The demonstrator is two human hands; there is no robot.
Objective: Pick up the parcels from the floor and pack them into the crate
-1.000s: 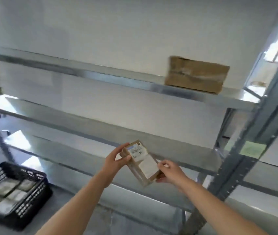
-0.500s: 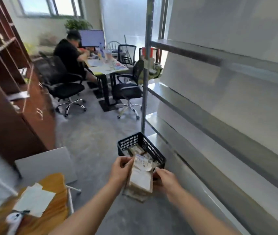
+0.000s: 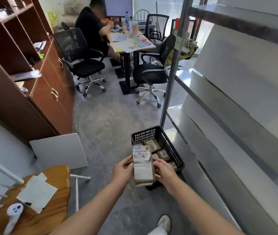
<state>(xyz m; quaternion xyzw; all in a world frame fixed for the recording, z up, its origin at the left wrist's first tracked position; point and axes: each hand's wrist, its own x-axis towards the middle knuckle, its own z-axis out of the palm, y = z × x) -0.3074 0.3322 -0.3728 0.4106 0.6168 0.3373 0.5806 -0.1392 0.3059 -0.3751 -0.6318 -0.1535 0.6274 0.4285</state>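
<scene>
Together, left hand (image 3: 122, 171) and right hand (image 3: 164, 172) pinch parcel (image 3: 142, 165).

black crate (image 3: 168, 143) on grey floor (image 3: 111, 126)

The near part of the crate (image 3: 170, 150) is covered by the parcel (image 3: 143, 167) and the right grip (image 3: 164, 171), so the parcels inside it (image 3: 151, 144) are seen only in part. The print on the held parcel's label is too small to be read. A second brown edge is seen just beneath the parcel; whether it is a separate parcel cannot be told. How far the left grip (image 3: 122, 170) reaches under the parcel is hidden. Below the grips, a shoe (image 3: 164, 223) is cut off by the bottom edge. Left of the grips, a white object (image 3: 14, 211) is blurred. Far beyond the grips, the things on the surface (image 3: 148, 45) are too small to tell.
</scene>
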